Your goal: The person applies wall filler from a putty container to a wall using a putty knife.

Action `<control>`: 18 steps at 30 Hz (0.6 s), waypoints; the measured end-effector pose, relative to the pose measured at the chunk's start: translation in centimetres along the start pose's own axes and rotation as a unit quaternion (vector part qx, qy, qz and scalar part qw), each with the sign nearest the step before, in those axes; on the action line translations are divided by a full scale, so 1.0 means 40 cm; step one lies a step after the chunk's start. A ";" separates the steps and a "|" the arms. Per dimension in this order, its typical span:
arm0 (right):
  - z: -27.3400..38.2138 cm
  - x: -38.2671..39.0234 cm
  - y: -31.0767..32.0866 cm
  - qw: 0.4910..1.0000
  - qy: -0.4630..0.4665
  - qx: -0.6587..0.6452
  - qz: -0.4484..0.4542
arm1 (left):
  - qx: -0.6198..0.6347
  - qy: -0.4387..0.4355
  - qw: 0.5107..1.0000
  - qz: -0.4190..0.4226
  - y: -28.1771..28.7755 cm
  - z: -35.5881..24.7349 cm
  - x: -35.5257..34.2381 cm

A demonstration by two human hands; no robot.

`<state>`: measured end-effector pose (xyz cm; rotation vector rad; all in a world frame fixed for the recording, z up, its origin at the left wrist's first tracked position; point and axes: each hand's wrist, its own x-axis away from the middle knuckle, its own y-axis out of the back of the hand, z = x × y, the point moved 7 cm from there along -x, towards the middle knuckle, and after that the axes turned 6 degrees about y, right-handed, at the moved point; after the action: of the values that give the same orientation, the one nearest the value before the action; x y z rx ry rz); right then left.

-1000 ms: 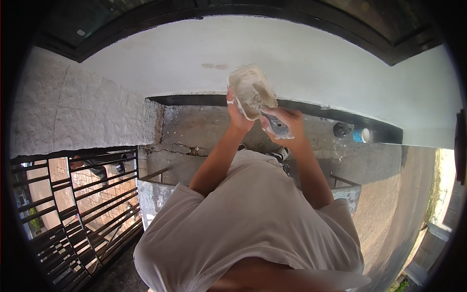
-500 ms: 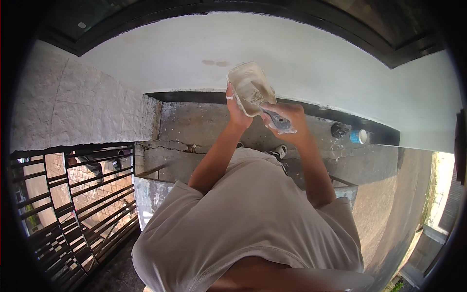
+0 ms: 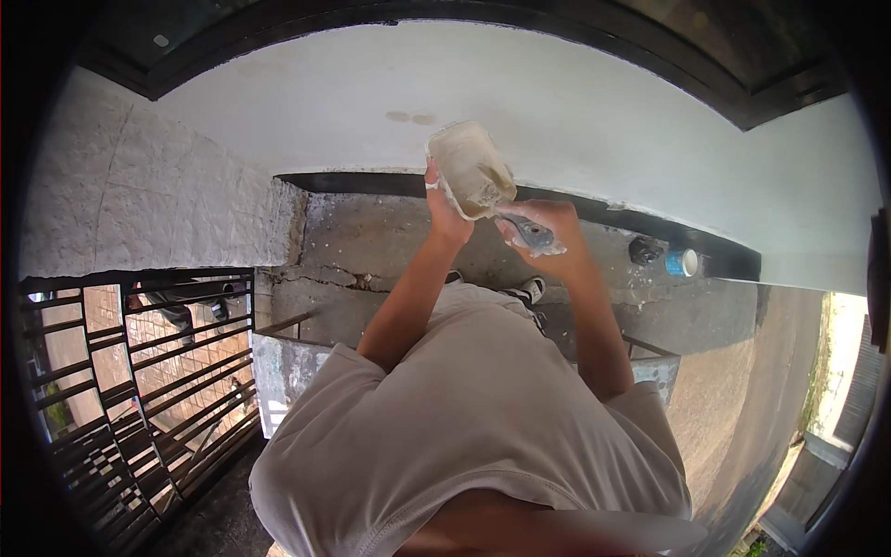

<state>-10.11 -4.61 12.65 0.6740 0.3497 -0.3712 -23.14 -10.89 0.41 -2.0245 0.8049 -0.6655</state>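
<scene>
Your left hand is clamped on the tub, your right hand on the knife, loading filler; next, probably, scoop cleanly.

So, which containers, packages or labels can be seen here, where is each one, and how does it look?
Tub: held up by the left hand before the white wall, squarish, pale, smeared with putty.
Small can: on the concrete ledge at the right, by the wall's foot, round, blue side, white top.
Dark round pot: just left of the can, blackish.
No signs or screens are visible.
</scene>
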 end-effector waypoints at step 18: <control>-0.031 0.050 -0.052 0.990 0.001 -0.094 -0.102 | 0.019 -0.014 1.000 0.020 0.029 -0.036 0.034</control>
<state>-9.49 -5.73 9.79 0.4554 0.4509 -0.5257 -23.59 -13.15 0.39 -1.9746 0.8072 -0.6235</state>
